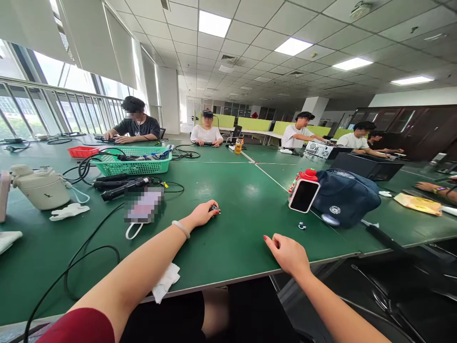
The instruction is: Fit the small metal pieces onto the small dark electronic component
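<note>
My left hand (203, 215), with a pale bangle on its wrist, rests on the green table (228, 257). Its fingers close around a small dark-and-light thing (214, 208), mostly covered, whose kind I cannot make out. Lower right, near the table edge, is my right hand (290, 253). Its fingers are curled in, the thumb points left, and nothing shows in it. Beyond this hand lies a small blue-and-white thing (302, 226). A phone (304, 195) stands behind that, propped against a red-capped bottle (310, 174) beside a navy bag (346, 195).
Left are a green basket (134, 166) of cables, a red tray (83, 151), a beige flask (41, 188), black cylindrical tools (124, 189) and a blurred phone (144, 205). Tissue (166, 282) hangs at the front edge. Several people sit around the table; a co-worker's hand (426, 186) is far right.
</note>
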### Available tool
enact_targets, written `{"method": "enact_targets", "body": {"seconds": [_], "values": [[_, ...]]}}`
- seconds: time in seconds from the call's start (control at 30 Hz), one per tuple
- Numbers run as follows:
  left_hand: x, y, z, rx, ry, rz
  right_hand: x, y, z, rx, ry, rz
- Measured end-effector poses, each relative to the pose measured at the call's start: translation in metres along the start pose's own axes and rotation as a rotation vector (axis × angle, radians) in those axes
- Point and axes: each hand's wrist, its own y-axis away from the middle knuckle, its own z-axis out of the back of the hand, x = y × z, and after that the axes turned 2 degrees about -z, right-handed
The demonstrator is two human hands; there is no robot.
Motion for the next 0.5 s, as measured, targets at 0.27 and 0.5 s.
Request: {"method": "enact_targets", "body": {"seconds": [0.27, 0.5], "values": [[-0.0016, 0.001, -0.0002, -0.004, 0.0, 0.012, 0.0015, 0.0006, 0.0026, -0.01, 0.007, 0.018], [-0.0007, -0.0002, -0.0012, -0.005, 0.022, 0.015, 0.001, 0.001, 0.0021, -0.032, -0.011, 0.04]]}}
